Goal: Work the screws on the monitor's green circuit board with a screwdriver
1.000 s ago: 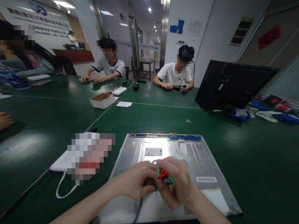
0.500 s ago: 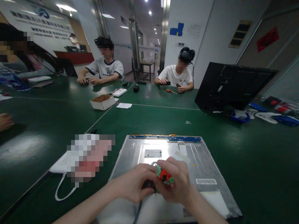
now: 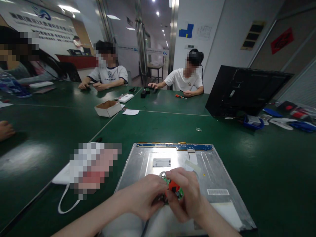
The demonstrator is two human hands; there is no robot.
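A small green circuit board with an orange-red part on it is between my two hands, above a flat silver metal panel. My left hand is closed at the board's left side, its fingertips mostly hidden. On the right side, my right hand pinches the board with thumb and fingers. A shiny round metal piece shows just beyond the fingers. Below my left hand a dark cable runs toward me. Along the panel's far edge lies a blue circuit strip.
Left of the panel lies a white face mask, partly blurred out. Farther off are an open white box, a paper piece and an orange screwdriver. A black monitor housing stands right. People sit across the green table.
My right thumb and fingers have shifted slightly on the board, and my left fingers have moved a little. Across the table, one person has reached a hand toward the small black objects.
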